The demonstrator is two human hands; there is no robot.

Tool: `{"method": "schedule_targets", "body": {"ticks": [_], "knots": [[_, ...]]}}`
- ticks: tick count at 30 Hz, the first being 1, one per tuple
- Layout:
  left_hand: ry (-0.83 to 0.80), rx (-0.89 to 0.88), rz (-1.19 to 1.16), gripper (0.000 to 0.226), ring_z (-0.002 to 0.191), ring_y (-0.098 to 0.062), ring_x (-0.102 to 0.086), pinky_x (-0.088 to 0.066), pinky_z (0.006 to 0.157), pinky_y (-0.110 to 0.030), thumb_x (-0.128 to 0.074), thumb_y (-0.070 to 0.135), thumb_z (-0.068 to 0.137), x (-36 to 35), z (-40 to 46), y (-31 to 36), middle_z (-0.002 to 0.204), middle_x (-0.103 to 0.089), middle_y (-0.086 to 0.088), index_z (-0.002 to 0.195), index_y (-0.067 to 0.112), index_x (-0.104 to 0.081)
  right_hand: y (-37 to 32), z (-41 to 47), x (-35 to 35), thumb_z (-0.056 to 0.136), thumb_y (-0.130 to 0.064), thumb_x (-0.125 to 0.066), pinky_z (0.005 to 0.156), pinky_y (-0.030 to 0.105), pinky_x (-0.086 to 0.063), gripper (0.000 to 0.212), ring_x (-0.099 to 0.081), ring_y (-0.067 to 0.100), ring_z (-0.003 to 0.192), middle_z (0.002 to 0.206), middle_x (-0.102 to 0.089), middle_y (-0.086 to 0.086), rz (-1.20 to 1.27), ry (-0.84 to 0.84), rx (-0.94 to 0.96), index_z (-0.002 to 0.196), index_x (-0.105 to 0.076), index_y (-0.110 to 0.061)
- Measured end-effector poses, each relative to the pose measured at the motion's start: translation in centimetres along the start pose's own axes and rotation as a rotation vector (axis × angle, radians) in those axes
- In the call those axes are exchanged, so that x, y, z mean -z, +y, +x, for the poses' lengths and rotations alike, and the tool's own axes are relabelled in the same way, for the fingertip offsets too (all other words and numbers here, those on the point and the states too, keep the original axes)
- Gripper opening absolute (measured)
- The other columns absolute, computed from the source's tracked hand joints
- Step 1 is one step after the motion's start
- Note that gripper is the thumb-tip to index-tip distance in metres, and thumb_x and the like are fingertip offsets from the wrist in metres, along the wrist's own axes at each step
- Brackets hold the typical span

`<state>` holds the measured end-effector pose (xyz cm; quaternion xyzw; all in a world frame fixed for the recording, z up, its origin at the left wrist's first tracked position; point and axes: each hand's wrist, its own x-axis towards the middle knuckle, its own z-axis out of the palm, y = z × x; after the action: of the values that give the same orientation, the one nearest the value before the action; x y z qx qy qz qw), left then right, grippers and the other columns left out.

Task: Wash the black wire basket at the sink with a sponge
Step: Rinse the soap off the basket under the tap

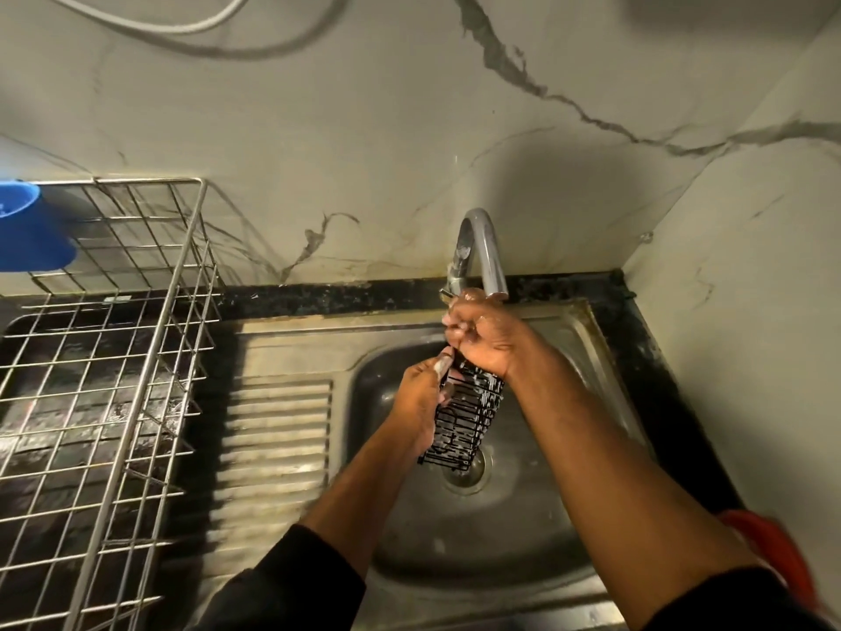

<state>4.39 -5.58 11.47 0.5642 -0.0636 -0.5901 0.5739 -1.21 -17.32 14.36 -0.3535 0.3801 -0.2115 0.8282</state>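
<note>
The black wire basket [468, 421] hangs tilted over the steel sink bowl [500, 516], above the drain, with soap suds on its wires. My left hand [421, 403] grips its left side. My right hand [482, 339] is curled over the basket's top end, just under the tap spout [482, 248]. Foam clings to the fingers of both hands. No sponge shows; whether one sits inside my right fist is hidden.
A steel wire dish rack [136, 357] stands on the dark counter at the left, with a blue plastic cup [32, 230] at its far corner. The ribbed drainboard [277, 448] lies between rack and bowl. Marble walls close the back and right.
</note>
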Motion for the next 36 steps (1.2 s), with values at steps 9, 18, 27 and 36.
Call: {"method": "schedule_targets", "body": {"ticks": [9,18,27,36], "knots": [[0.004,-0.008,-0.019,0.025,0.059,-0.010,-0.068,-0.052,0.060,-0.026,-0.056,0.031,0.104,0.5,0.4,0.1,0.071,-0.074,0.002,0.092,0.016,-0.072,0.1,0.0,-0.8,0.098,-0.019,-0.059,0.034,0.016,-0.032,0.014,-0.046,0.002,0.042,0.071,-0.066,-0.003,-0.500,0.224,0.281,0.098,-0.070,-0.010],[0.050,-0.010,-0.035,0.026,0.058,-0.009,-0.069,-0.054,0.056,-0.023,-0.060,0.031,0.102,1.2,0.9,-0.2,0.079,-0.074,-0.006,0.102,0.010,-0.074,-1.6,0.3,0.3,0.098,-0.022,-0.042,0.037,0.018,-0.025,0.033,-0.037,0.010,0.046,0.057,-0.047,-0.001,0.026,0.120,0.020,0.065,-0.048,-0.019],[0.076,-0.055,0.138,0.033,0.064,-0.021,-0.050,-0.045,0.070,-0.033,-0.080,0.045,0.080,1.0,2.6,-0.3,0.081,-0.060,-0.015,0.077,0.013,-0.073,-2.9,-3.5,1.6,0.099,-0.001,-0.047,0.059,0.017,-0.053,0.021,-0.063,0.008,0.067,0.084,-0.068,0.007,-0.158,0.067,0.086,0.105,-0.067,-0.001],[-0.161,-0.103,0.567,0.011,0.099,-0.021,-0.056,-0.043,0.082,-0.034,-0.070,0.033,0.094,-3.4,4.0,3.2,0.109,-0.075,-0.009,0.096,0.027,-0.079,-4.2,-6.8,5.7,0.099,-0.016,-0.057,0.071,0.019,-0.055,0.015,-0.071,0.010,0.083,0.092,-0.075,-0.001,-0.785,0.301,0.431,0.100,-0.072,-0.015]]}}
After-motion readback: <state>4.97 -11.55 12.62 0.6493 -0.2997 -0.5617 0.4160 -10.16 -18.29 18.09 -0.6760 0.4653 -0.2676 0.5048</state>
